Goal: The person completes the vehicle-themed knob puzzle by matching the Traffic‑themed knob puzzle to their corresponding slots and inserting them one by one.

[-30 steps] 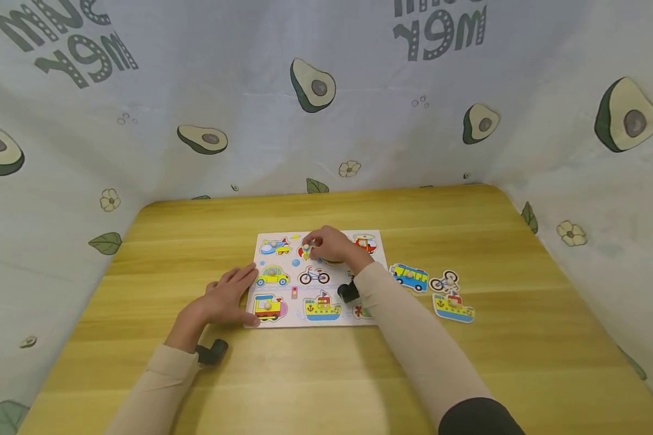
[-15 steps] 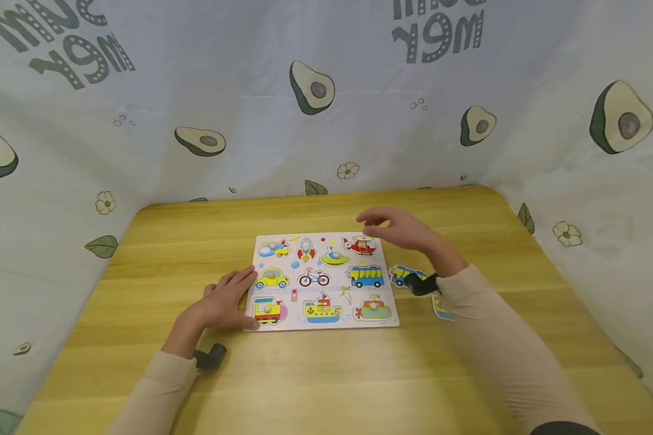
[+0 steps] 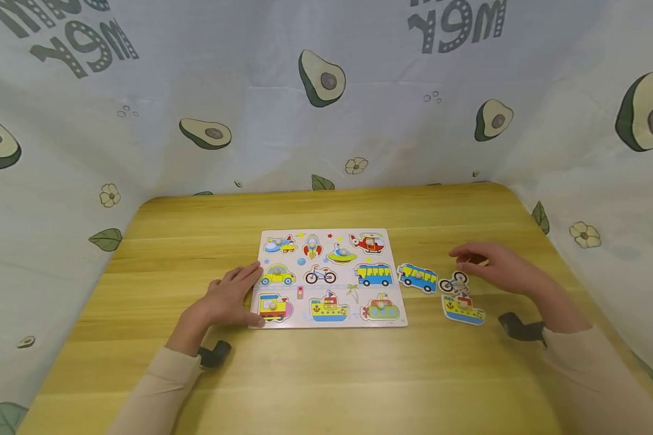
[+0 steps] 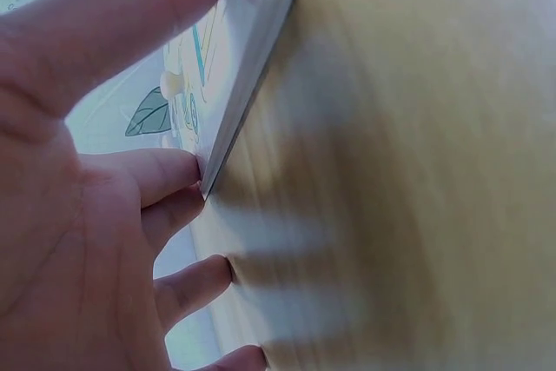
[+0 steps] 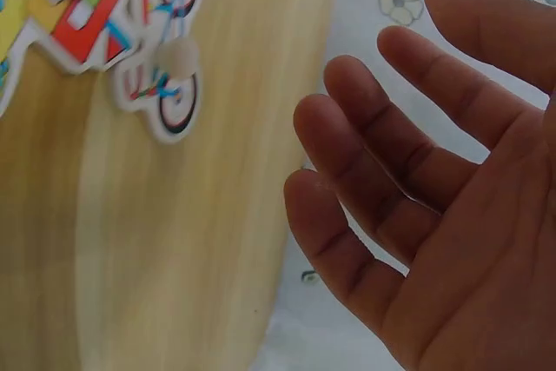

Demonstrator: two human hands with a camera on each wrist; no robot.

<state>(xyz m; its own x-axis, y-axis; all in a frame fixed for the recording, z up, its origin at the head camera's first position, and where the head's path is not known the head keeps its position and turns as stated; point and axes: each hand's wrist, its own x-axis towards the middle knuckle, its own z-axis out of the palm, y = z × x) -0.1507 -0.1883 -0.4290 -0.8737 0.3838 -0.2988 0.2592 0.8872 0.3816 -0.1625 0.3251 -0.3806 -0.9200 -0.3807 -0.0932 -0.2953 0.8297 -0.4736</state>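
Note:
A white knob puzzle board printed with vehicles lies on the table. My left hand rests at its left edge, fingers spread, with the thumb near the front corner. Loose to the right of the board are a bus piece, a bicycle piece and a ship piece, each with a knob. My right hand hovers beside the bicycle piece, holding nothing; in the right wrist view its fingers are loosely bent. Knobbed pieces such as the flying saucer and helicopter sit in the board.
The wooden table has a curtain with avocado prints along its back and sides. On the board, the bicycle, bus and ship spots show pictures without knobs.
My right hand has left the flying saucer at the board's top and moved right to beside the loose bicycle piece. My left hand has stayed at the board's left edge.

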